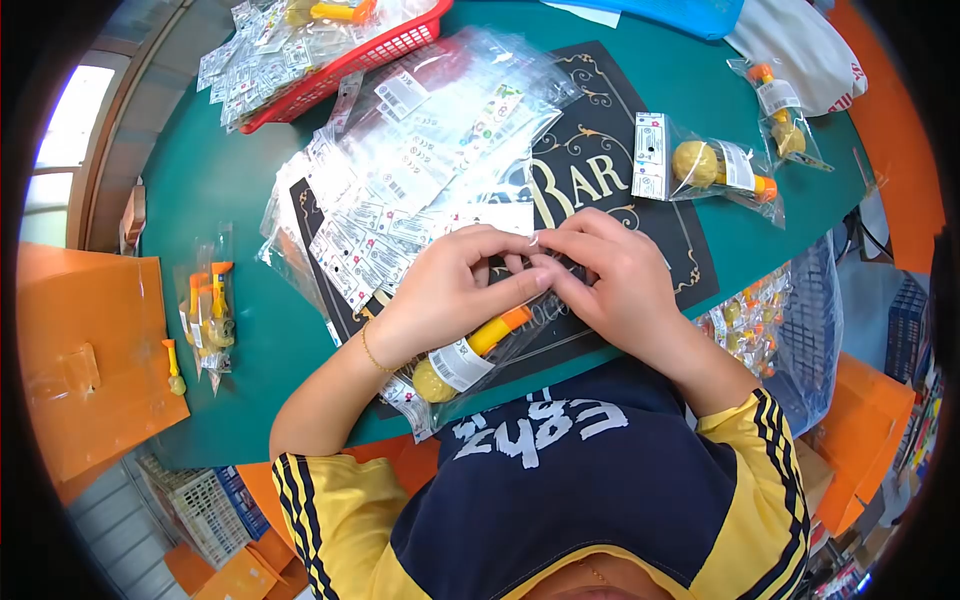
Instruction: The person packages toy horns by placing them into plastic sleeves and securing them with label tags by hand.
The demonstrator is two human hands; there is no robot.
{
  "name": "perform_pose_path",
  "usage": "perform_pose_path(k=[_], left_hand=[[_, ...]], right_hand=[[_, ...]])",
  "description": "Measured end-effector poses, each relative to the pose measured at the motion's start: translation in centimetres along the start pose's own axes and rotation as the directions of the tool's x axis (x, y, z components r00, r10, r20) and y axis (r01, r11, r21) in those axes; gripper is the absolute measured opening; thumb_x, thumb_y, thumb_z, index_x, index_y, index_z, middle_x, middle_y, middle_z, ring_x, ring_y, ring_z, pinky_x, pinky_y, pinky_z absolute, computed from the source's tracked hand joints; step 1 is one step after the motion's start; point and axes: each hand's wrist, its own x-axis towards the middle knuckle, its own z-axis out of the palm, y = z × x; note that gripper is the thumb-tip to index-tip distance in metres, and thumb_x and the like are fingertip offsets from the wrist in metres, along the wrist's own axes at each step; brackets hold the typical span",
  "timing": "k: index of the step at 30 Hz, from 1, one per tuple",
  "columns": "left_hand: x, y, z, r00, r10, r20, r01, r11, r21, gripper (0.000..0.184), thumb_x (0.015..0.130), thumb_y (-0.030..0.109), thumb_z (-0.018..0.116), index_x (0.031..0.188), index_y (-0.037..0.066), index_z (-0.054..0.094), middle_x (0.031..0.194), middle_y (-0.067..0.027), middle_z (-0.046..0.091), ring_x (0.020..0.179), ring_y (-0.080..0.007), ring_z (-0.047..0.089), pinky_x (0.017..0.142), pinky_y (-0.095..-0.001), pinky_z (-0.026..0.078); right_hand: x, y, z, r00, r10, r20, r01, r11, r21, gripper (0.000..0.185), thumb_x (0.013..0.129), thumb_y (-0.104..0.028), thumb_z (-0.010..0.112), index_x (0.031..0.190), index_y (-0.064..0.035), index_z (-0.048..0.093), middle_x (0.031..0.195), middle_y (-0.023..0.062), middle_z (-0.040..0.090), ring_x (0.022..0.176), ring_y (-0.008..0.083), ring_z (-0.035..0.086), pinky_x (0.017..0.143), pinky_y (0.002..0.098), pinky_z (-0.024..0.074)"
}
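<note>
Curled inward, left hand [460,278] and right hand [618,268], close together at the fingertips; cannot tell whether pinching anything. Just below at seven o'clock, a clear plastic bag [478,378] around a toy [480,343] with a bumpy yellow ball, a white barcode label, and a yellow handle tipped in orange. At eleven o'clock, a spread pile of flat clear bags [425,150]; at two, another filled clear bag [710,168].

A green worktop [680,65] spreads across the room. At the far left, a window [75,120] glows bright white beside grey-brown panelling [155,95]. Below the worktop's left edge stands a pale crate [205,512]; a vivid orange surface [905,160] borders the right.
</note>
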Motion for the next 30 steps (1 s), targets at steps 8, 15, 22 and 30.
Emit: perform_pose_path(k=[8, 15, 22, 30], left_hand=[[-0.2, 0.7, -0.1, 0.994, -0.093, 0.049, 0.097, 0.993, -0.07, 0.035, 0.077, 0.031, 0.075, 0.099, 0.005, 0.066, 0.078, 0.0031, 0.061, 0.054, -0.0035, 0.039, 0.049, -0.0209, 0.033], [-0.1, 0.0, -0.3, 0.991, -0.076, 0.107, 0.09, 0.988, -0.125, 0.028, 0.081, 0.018, 0.07, 0.102, 0.004, 0.059, 0.074, 0.0041, 0.059, 0.054, -0.0026, 0.038, 0.051, -0.0198, 0.033], [-0.2, -1.0, -0.4, 0.995, -0.046, 0.088, 0.066, 0.968, -0.242, 0.023, 0.084, 0.013, 0.064, 0.105, 0.003, 0.06, 0.069, 0.0066, 0.05, 0.055, -0.0019, 0.037, 0.051, -0.0201, 0.032], [0.0, -0.8, 0.3, 0.998, 0.038, -0.042, -0.042, 0.994, -0.1, 0.019, 0.086, 0.021, 0.067, 0.094, 0.003, 0.068, 0.062, 0.0074, 0.045, 0.053, 0.0002, 0.033, 0.048, -0.02, 0.027]], right_hand=[[0.7, -1.1, -0.4, 0.991, -0.106, -0.082, 0.091, 0.981, -0.171, 0.022, 0.072, -0.01, 0.074, 0.093, -0.0059, 0.069, 0.086, 0.0059, 0.063, 0.075, 0.022, 0.061, 0.068, 0.0317, 0.0475], [0.1, -0.2, 0.1, 0.998, -0.057, -0.023, 0.054, 0.991, -0.123, 0.02, 0.075, -0.007, 0.072, 0.094, -0.0036, 0.068, 0.091, 0.0079, 0.067, 0.077, 0.021, 0.063, 0.069, 0.0313, 0.0475], [0.0, -0.4, -0.3, 0.958, 0.272, 0.093, -0.288, 0.89, 0.354, 0.027, 0.085, -0.005, 0.064, 0.109, -0.0049, 0.052, 0.087, 0.0005, 0.066, 0.076, 0.0045, 0.056, 0.063, 0.019, 0.0388], [0.3, -0.5, -0.3, 0.958, 0.248, 0.147, -0.286, 0.883, 0.371, 0.019, 0.089, -0.008, 0.061, 0.103, -0.0062, 0.049, 0.086, -0.0023, 0.063, 0.073, 0.002, 0.052, 0.061, 0.0177, 0.036]])
